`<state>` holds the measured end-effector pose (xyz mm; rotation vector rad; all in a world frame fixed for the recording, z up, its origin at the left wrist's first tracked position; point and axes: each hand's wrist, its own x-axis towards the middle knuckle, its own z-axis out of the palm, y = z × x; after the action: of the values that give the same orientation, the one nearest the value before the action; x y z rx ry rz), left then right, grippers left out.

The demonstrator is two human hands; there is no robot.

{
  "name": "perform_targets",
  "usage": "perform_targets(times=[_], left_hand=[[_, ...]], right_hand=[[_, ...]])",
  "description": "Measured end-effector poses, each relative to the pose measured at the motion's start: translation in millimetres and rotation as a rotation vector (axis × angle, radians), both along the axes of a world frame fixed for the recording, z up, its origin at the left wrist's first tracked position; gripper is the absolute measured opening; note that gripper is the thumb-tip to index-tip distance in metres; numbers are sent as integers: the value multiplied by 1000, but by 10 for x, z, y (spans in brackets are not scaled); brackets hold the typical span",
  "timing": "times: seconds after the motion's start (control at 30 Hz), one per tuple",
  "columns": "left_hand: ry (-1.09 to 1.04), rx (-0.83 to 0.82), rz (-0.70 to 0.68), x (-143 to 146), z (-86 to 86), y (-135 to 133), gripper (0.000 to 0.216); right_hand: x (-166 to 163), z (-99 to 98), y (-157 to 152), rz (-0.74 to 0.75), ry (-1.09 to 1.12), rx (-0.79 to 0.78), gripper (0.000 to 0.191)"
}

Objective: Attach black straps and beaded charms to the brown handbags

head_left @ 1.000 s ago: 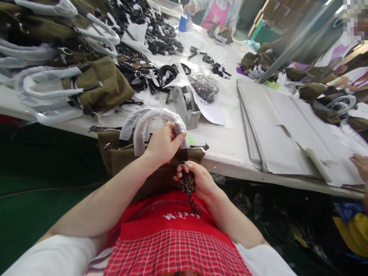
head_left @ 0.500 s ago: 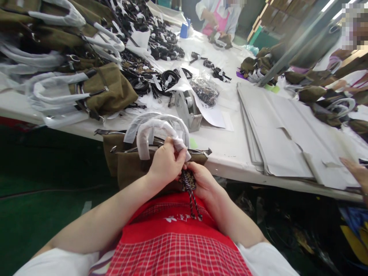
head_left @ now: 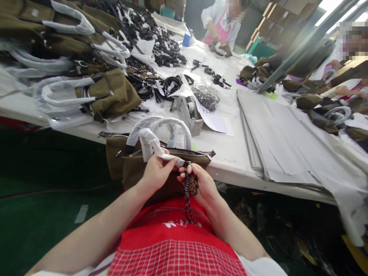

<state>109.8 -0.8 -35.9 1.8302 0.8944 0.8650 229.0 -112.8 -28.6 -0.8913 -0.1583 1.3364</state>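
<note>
An olive handbag [head_left: 135,168] with zips along its top leans at the table's front edge, against my apron. My left hand [head_left: 158,168] is closed round one white-wrapped bag handle [head_left: 149,138], which is bent down towards me. The other wrapped handle [head_left: 188,134] arches up behind it. Beside the handle's lower end, my right hand [head_left: 202,182] pinches the top of a bag charm [head_left: 192,184], which has a leopard-print piece and dark twisted cords hanging down. Fingers partly hide the spot where charm and handle meet.
Olive bags [head_left: 115,92] with wrapped handles pile up at the left. Black straps [head_left: 163,50] lie heaped behind. A metal tape dispenser [head_left: 191,115] stands just beyond the handbag. Grey sheets [head_left: 284,134] are stacked at the right. A co-worker [head_left: 221,23] handles a bag at the far end.
My left hand has pulled the near handle lower and tilted it towards the charm. More of the leopard-print piece shows. At the right edge, another person's hand has left view, and a sheet hangs down there.
</note>
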Motion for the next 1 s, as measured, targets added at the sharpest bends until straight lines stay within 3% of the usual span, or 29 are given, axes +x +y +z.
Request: perform_targets(times=[0.07, 0.27, 0.5, 0.57, 0.67, 0.73, 0.83, 0.87, 0.93, 1.0], left_hand=[[0, -14, -6, -4, 1, 13, 12], [128, 240, -109, -72, 69, -70, 16], [25, 41, 23, -44, 57, -34, 13], [28, 58, -6, -78, 63, -27, 13], [36, 91, -148, -183, 75, -89, 13], [28, 133, -209, -274, 98, -159, 10], [10, 225, -179, -430, 197, -248, 3], [2, 270, -151, -486, 253, -265, 2], [-4, 392, -89, -592, 392, -273, 4], [14, 525, -19, -670, 536, -236, 6]], right_hand=[[31, -32, -6, 56, -89, -19, 25], [250, -34, -38, 250, -321, -187, 43], [165, -88, -38, 110, -383, -52, 41], [172, -13, -62, 157, -596, -56, 36], [267, 201, -126, 238, -1184, -65, 26], [371, 354, -149, 161, -1474, -49, 28], [544, 526, -91, -27, -1650, -30, 13], [591, 565, -44, -21, -1686, -16, 18], [637, 611, 83, 171, -1730, 22, 47], [605, 611, 239, 439, -1737, 47, 56]])
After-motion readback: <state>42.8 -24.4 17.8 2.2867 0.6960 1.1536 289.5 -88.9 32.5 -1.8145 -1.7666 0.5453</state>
